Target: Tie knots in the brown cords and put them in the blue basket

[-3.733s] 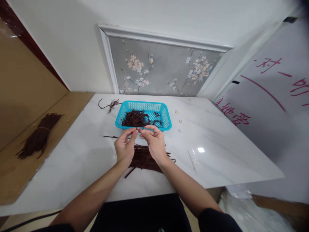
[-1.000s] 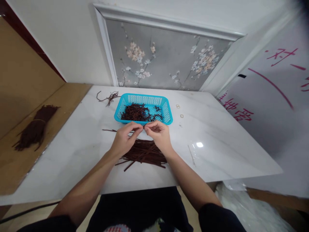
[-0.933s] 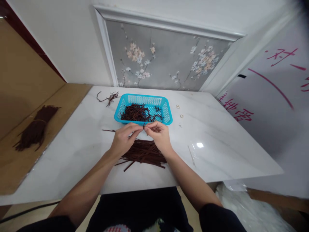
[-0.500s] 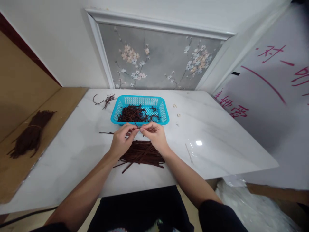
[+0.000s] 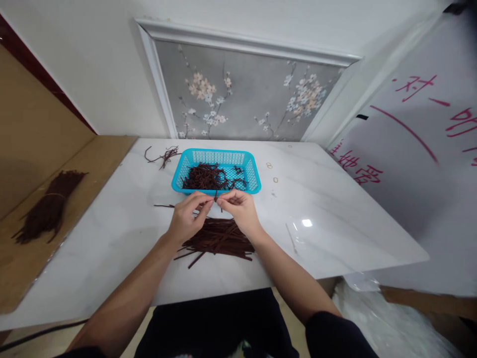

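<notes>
My left hand (image 5: 186, 219) and my right hand (image 5: 238, 211) meet fingertip to fingertip over the white marble table (image 5: 112, 238), both pinching one thin dark brown strip (image 5: 216, 200) between them. Under my wrists lies a loose pile of the same brown strips (image 5: 218, 241). Just beyond my fingers stands a blue plastic basket (image 5: 194, 158) holding several tangled brown strips (image 5: 204, 177).
A few stray strips (image 5: 164, 155) lie at the table's back left. A tied bundle of brown strips (image 5: 48, 206) rests on the wooden board at left. Two small rings (image 5: 272, 172) sit right of the basket, and a thin clear stick (image 5: 291, 237) lies further right.
My hands have stayed together on the strip, fingers working it slightly. The view has shifted a little; the basket and piles have not moved.
</notes>
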Action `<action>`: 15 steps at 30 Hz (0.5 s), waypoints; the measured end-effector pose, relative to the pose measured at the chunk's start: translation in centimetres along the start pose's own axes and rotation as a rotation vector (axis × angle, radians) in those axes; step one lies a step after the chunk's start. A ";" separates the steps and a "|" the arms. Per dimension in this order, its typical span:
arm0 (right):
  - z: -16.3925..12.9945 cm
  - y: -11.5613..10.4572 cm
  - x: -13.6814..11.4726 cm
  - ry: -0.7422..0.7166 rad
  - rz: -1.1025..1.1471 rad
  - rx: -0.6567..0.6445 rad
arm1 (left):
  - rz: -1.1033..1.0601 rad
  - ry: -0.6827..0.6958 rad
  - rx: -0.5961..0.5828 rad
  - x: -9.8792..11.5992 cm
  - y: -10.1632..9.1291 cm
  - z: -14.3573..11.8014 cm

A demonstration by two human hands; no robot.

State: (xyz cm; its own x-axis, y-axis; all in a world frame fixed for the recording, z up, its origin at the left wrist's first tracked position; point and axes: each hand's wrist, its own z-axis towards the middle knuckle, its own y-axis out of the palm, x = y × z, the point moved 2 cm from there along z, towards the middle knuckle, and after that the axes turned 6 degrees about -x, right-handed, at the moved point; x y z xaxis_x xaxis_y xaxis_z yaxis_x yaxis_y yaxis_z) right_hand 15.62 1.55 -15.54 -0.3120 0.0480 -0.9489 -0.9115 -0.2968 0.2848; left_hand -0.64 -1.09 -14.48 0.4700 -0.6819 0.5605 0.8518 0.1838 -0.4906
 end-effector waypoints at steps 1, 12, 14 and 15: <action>0.0 0.0 0.0 0.006 -0.002 0.002 | 0.021 0.020 -0.008 -0.2 0.0 0.0; -0.1 0.1 -0.2 0.005 -0.050 -0.005 | 0.028 0.056 -0.026 -1.0 -0.5 -0.1; -0.1 0.1 -0.2 0.005 -0.063 -0.002 | 0.009 0.045 -0.041 -1.2 -0.5 -0.1; -0.1 0.1 -0.2 0.004 -0.069 0.000 | 0.003 0.041 -0.049 -1.2 -0.5 -0.1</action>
State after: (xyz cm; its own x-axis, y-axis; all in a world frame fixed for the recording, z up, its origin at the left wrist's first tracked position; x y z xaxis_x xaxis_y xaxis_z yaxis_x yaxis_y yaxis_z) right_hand 15.66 1.41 -15.31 -0.2474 0.0645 -0.9668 -0.9309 -0.2924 0.2187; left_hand -1.67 -0.43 -15.02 0.4620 -0.7099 0.5316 0.8374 0.1518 -0.5252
